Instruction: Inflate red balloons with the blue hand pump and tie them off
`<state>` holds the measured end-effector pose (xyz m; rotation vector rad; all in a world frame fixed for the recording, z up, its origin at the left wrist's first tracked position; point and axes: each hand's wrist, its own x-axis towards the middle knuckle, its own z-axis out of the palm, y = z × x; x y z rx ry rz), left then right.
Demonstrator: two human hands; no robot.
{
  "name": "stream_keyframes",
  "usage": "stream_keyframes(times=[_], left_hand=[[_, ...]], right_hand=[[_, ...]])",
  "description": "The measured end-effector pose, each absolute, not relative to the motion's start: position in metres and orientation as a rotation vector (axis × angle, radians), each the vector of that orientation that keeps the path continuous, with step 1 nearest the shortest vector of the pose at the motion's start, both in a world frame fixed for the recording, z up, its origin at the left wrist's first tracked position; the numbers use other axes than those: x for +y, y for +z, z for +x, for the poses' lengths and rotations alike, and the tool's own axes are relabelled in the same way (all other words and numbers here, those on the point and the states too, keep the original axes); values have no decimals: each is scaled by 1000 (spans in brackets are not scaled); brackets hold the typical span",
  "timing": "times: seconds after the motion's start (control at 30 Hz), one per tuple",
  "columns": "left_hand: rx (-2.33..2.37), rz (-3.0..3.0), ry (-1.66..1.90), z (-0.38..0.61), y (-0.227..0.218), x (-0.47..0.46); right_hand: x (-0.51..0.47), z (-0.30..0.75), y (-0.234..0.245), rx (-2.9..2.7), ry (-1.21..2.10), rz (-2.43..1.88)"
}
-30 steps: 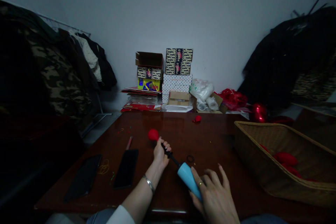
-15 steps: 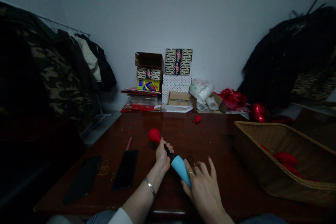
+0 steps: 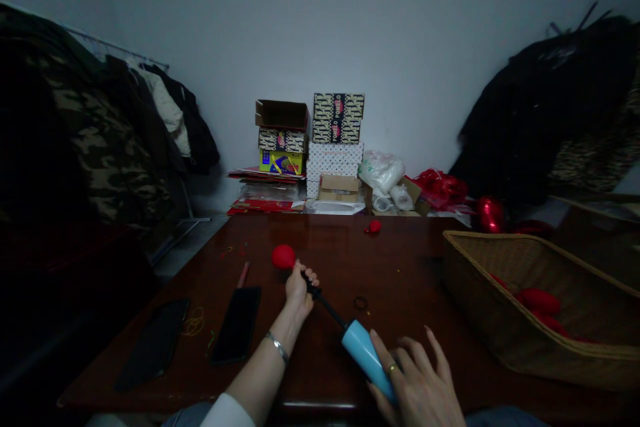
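Note:
A hand pump with a light blue barrel point(image 3: 367, 355) and a black rod and nozzle end lies slantwise between my hands. My left hand point(image 3: 299, 288) is closed around the black nozzle end, where the neck of a small, partly filled red balloon point(image 3: 283, 257) meets it. The balloon sticks out to the left past my fist. My right hand point(image 3: 417, 380) grips the blue barrel between thumb and forefinger, its other fingers spread away. The black rod point(image 3: 331, 311) shows drawn out between the two ends.
Two dark phones point(image 3: 237, 325) point(image 3: 153, 345) and yellow rubber bands point(image 3: 193, 321) lie at left. A black ring point(image 3: 360, 303) lies beyond the pump. Another red balloon point(image 3: 374, 227) sits near the far edge. A wicker basket point(image 3: 480, 293) with red balloons stands right. Stacked boxes point(image 3: 336, 160) are behind.
My right hand has pulled the blue barrel down and to the right, baring the black rod. My left hand and the balloon have shifted slightly left.

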<state>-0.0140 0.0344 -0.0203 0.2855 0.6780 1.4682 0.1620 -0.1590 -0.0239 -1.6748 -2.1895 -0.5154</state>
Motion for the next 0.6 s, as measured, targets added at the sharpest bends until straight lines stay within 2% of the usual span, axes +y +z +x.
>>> stream_keyframes(times=[0.6], left_hand=[[599, 242, 1394, -4, -27, 34]], right_hand=[[-127, 111, 12, -2121, -357, -1961]])
